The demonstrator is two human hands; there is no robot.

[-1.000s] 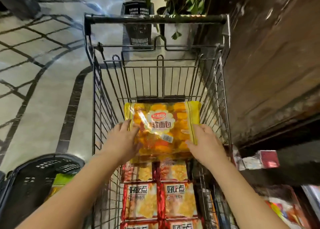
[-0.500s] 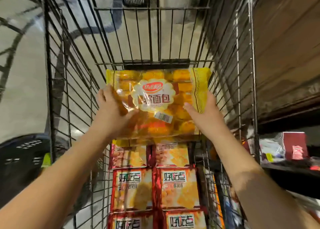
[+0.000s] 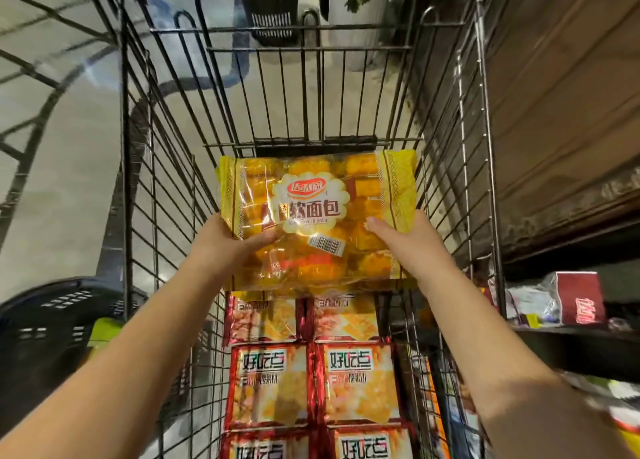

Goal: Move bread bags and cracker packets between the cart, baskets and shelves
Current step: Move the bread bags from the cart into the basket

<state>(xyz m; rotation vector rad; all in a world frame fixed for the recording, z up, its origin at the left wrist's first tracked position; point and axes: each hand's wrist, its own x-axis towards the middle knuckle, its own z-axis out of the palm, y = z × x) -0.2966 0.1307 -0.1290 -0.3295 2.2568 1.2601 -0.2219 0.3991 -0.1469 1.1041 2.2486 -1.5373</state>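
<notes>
- Head view: the bread bag [image 3: 317, 216] sat inside the cart [image 3: 138, 146], toward its far end, with its long axis running across the cart from side wall to side wall.
- The left hand [image 3: 228, 247] gripped the bag's near left corner and the right hand [image 3: 405, 247] its near right edge, thumbs on top. Both were equally near.
- The fingers beneath the bag were hidden. Whether it rested on the cracker packets [image 3: 311, 382] at the cart's near end could not be told.

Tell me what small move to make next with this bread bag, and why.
Probably ease the bread bag down flat at the far end of the shopping cart, then let go. The left hand and right hand grip its near corners, it lies level between the wire walls, and the red cracker packets fill the near end up to its edge. What lies beneath it is hidden.
</notes>
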